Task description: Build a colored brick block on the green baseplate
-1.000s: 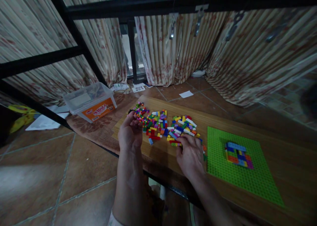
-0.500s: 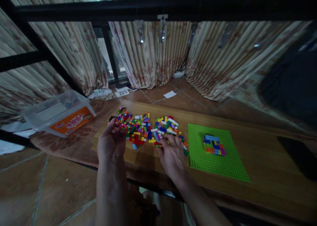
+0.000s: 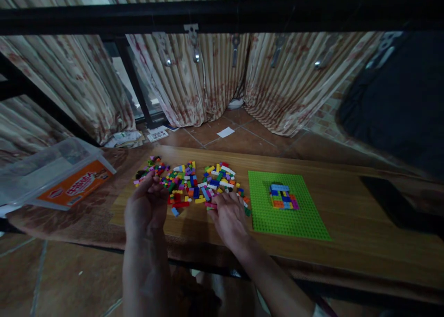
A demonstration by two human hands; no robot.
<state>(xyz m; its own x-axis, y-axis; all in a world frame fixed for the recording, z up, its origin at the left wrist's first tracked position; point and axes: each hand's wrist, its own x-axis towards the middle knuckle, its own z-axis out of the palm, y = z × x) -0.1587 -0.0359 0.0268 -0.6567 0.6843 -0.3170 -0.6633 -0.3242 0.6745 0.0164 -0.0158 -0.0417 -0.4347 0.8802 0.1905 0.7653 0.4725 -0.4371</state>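
My right hand [image 3: 229, 217] reaches palm down into the near edge of a pile of loose toy bricks [image 3: 183, 180]. A pink brick [image 3: 211, 206] is at its thumb and index fingertips, partly covered by them. To the left, my left hand [image 3: 147, 206] is held with the palm turned up and the fingers loosely bent, in front of the small mixed pieces. Nothing shows in its palm. A green baseplate [image 3: 258, 220] lies right of the pile, and a small multicoloured brick structure [image 3: 284, 197] stands on it, apart from both hands.
A clear plastic box [image 3: 58, 169] with an orange label sits at the left on a brown patterned cloth [image 3: 31, 224]. The wooden board [image 3: 354, 252] carries the bricks, and a dark flat object [image 3: 391, 206] lies at its right end. Beyond stand a black rail [image 3: 222, 14] and striped curtains [image 3: 194, 85].
The view has turned to the right, so everything sits further left. My right hand stays at the pile's near edge, where a pink brick now shows at its fingertips. My left hand stays bent.
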